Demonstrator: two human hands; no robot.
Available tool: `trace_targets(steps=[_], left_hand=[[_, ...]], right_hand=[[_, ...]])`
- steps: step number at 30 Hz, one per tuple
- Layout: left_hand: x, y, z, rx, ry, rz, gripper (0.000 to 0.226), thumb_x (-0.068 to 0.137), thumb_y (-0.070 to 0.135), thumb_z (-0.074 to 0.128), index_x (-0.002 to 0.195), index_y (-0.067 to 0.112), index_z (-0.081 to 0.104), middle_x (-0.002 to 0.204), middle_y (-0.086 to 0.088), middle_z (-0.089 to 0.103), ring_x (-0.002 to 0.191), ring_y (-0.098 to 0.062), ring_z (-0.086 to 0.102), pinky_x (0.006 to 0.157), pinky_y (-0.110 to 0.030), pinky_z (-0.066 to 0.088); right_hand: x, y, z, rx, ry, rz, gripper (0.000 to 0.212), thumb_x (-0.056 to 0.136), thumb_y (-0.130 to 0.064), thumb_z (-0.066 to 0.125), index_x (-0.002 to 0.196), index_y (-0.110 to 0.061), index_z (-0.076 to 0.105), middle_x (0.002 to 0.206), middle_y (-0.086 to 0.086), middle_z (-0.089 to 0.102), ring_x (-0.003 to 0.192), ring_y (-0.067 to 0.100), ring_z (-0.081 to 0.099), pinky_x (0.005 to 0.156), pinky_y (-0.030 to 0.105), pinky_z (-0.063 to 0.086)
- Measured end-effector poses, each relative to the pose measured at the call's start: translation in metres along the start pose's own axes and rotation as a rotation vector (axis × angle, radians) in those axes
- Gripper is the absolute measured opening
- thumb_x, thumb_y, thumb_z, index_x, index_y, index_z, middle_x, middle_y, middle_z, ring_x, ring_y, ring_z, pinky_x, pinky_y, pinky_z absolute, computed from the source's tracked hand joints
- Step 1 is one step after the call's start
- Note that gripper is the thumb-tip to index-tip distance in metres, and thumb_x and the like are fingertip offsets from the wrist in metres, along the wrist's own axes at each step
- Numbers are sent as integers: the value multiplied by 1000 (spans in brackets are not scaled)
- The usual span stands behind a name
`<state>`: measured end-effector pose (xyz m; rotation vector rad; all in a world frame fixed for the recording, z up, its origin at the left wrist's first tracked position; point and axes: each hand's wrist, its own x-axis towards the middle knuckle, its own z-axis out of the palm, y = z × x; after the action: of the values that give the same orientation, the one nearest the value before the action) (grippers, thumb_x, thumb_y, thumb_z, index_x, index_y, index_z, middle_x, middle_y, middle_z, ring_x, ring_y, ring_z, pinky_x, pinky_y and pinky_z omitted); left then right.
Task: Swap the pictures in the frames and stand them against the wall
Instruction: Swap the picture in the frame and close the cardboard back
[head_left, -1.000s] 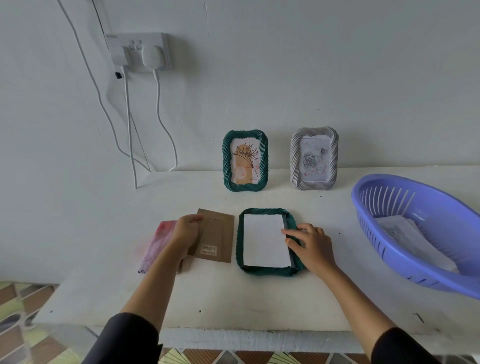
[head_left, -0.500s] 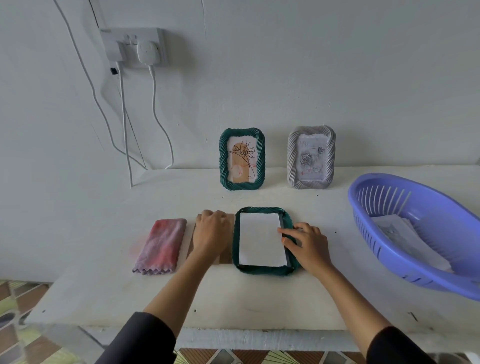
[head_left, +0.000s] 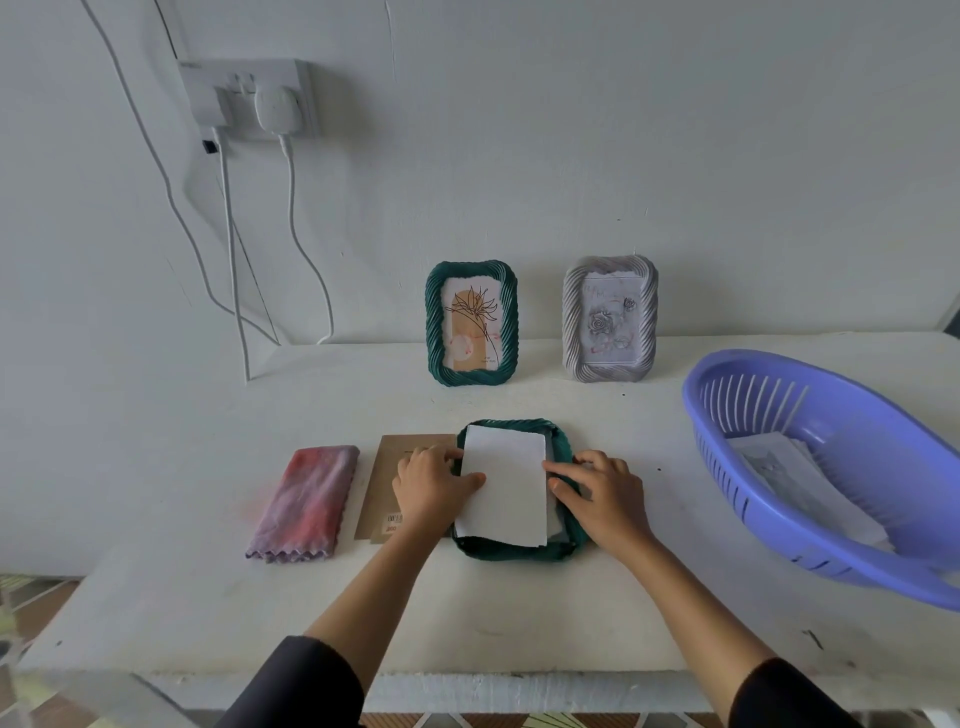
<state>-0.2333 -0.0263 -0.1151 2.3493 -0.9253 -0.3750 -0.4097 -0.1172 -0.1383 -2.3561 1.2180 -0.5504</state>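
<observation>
Your left hand (head_left: 431, 486) pinches the left edge of the white picture sheet (head_left: 506, 499), thumb on top and fingers curled. The sheet is a plain rectangle, blank side up and slightly skewed. It lies in the dark green frame (head_left: 519, 552), whose rim is ridged like twisted rope. That frame lies face down mid-table (head_left: 519, 623).

Your right hand (head_left: 602, 493) rests on the frame's right rim. Its fingers are nearly straight and grip nothing, with the tips touching the sheet's edge.

A flat brown cardboard backing (head_left: 382, 483) lies just left of the frame, partly under your left hand. A folded pink-purple cloth (head_left: 306, 501) with a zigzag hem lies beside it.

A second green frame (head_left: 471, 323) and a grey twisted frame (head_left: 610, 318) stand against the wall. A slotted purple plastic basket (head_left: 779, 525) holding papers sits at the right.
</observation>
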Motion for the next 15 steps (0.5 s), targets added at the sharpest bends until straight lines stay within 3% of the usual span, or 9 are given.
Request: trace_targets(steps=[6,10,11,13,15], left_hand=[[4,6,-8,-318,5,-26,15,83,26,65,93,16,69,103,-4,69,96,-24,61,86,-37,52],[5,38,-23,-622,-52,-26,6,91,15,55,94,9,56,99,-10,62,81,-24,57,61,-28,49],[4,47,-25,-663,-84,-26,5,92,13,55,94,9,54,98,-11,62,76,-23,58,59,-27,49],[0,66,-21,-750,-176,-33,3,91,7,54,93,6,53,93,-14,62,71,-22,59,58,-27,51],[-7,82,-8,-800,-277,-57,9,89,2,54,96,5,51,93,-15,60,78,-27,59,60,-29,52]], right_hand=[[-5,-12,-24,65,-51,-7,38,90,-34,55,127,-30,55,123,1,57,117,21,51,97,33,39],[-14,-18,-86,-135,301,16,51,82,-22,64,131,-21,51,122,8,57,111,30,54,90,38,44],[-16,-17,-105,-233,283,88,56,82,-25,64,135,-21,46,126,10,54,115,31,51,91,39,43],[-21,-5,-132,-345,61,309,64,83,-32,63,139,-19,36,134,11,49,122,31,48,95,39,42],[-23,10,-145,-315,-112,432,51,82,-33,62,127,-15,46,126,12,55,116,32,53,93,40,43]])
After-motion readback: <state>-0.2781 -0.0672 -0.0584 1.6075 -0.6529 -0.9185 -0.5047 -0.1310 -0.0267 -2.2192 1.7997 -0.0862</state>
